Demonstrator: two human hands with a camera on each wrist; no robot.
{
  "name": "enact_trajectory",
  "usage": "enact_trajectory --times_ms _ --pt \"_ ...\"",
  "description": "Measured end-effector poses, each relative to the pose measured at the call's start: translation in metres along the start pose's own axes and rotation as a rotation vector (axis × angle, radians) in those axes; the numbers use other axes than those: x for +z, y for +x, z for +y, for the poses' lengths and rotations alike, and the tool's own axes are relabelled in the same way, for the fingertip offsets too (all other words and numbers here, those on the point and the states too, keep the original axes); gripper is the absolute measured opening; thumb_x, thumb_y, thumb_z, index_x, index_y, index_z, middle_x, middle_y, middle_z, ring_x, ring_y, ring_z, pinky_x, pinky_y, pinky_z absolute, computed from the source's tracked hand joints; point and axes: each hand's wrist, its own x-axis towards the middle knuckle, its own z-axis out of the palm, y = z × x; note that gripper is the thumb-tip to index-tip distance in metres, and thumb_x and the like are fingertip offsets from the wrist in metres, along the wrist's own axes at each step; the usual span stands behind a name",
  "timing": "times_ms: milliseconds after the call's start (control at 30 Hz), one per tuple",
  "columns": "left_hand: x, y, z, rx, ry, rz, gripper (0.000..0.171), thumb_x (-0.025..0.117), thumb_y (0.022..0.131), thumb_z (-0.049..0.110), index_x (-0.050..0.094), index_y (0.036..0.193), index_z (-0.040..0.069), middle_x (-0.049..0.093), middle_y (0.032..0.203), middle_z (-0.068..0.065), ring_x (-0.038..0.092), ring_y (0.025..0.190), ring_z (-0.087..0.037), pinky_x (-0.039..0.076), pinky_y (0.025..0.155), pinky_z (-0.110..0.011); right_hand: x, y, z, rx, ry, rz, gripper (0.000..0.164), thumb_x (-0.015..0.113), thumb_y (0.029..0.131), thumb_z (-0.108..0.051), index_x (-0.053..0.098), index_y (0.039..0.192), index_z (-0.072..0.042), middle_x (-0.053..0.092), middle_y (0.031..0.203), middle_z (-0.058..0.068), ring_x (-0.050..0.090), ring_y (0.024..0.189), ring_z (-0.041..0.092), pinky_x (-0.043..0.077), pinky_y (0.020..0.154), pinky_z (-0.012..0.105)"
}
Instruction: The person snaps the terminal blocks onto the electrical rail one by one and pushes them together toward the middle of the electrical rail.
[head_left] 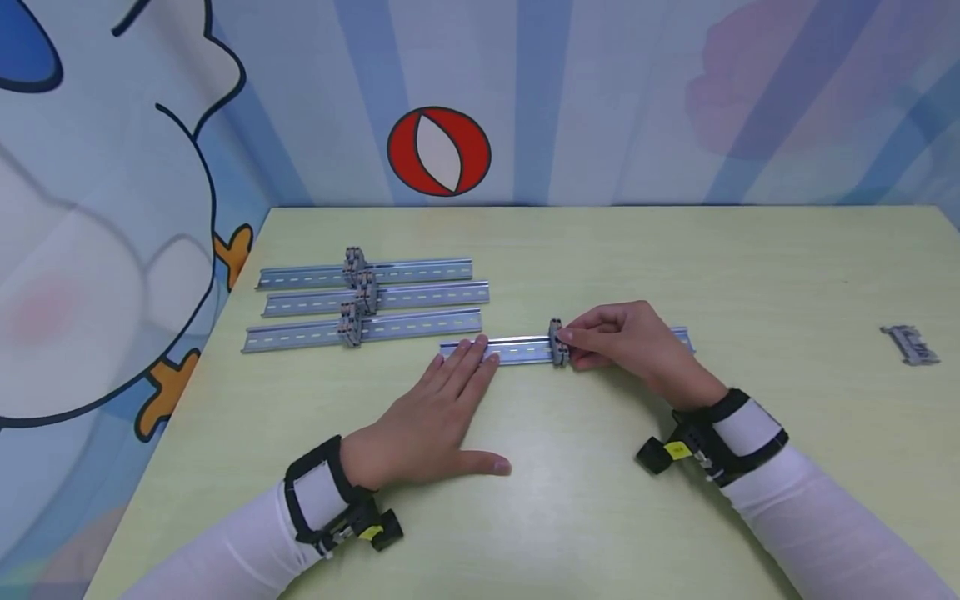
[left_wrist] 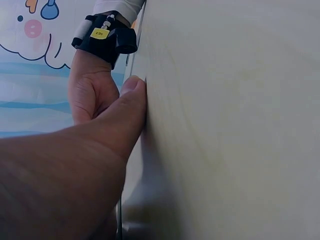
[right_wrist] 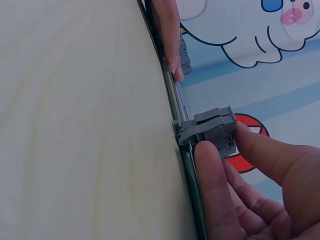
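A slotted metal DIN rail [head_left: 521, 351] lies across the table in front of me. Grey terminal blocks [head_left: 558, 342] stand upright on it, and in the right wrist view the same terminal blocks [right_wrist: 212, 129] straddle the rail [right_wrist: 176, 97]. My right hand [head_left: 630, 346] pinches them from the right side with thumb and fingers; the rail's right part is largely hidden behind this hand. My left hand [head_left: 431, 425] is spread flat, its straight fingertips resting on the rail's left end and its thumb stretched out to the right.
Three more DIN rails lie stacked in rows at the back left, the nearest rail [head_left: 420, 326] bearing grey terminal blocks [head_left: 350, 324] like the others. A loose grey terminal block [head_left: 910, 345] lies on its side at the far right. A printed wall [head_left: 600, 100] stands behind the table.
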Motion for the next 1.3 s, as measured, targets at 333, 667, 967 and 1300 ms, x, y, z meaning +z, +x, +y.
enact_trajectory --times_ms 333,667,967,1300 --pt "-0.003 0.001 0.001 0.011 -0.012 0.004 0.116 0.052 0.08 0.078 0.002 0.157 0.008 -0.008 0.164 -0.011 -0.006 0.15 -0.027 0.007 0.12 -0.047 -0.001 -0.001 -0.002 -0.007 0.007 -0.008 0.041 0.074 0.087 -0.034 0.067 0.113 -0.003 0.071 0.104 0.016 0.071 0.085 0.025 0.058 0.079 0.033" --pt "0.003 -0.001 0.003 0.004 -0.019 0.003 0.117 0.051 0.079 0.08 0.003 0.157 0.008 -0.008 0.164 -0.011 -0.006 0.151 -0.027 0.007 0.12 -0.048 -0.004 -0.006 -0.001 -0.041 0.0 -0.067 0.037 0.075 0.086 -0.031 0.069 0.111 -0.005 0.07 0.104 0.017 0.069 0.088 0.03 0.058 0.081 0.036" --pt "0.005 -0.008 0.007 -0.007 -0.035 -0.015 0.117 0.052 0.079 0.079 0.002 0.157 0.008 -0.008 0.164 -0.012 -0.006 0.15 -0.028 0.006 0.12 -0.048 -0.027 -0.02 -0.015 -0.124 -0.116 0.009 0.041 0.068 0.092 -0.036 0.066 0.117 -0.004 0.069 0.109 0.017 0.068 0.096 0.031 0.056 0.085 0.04" --pt "0.005 -0.009 0.006 -0.007 -0.014 -0.003 0.116 0.051 0.079 0.079 0.003 0.157 0.008 -0.008 0.164 -0.012 -0.006 0.15 -0.028 0.008 0.12 -0.049 -0.079 -0.059 -0.052 -0.195 -0.2 0.21 0.038 0.063 0.095 -0.037 0.065 0.118 -0.007 0.069 0.113 0.008 0.07 0.097 0.022 0.056 0.083 0.03"
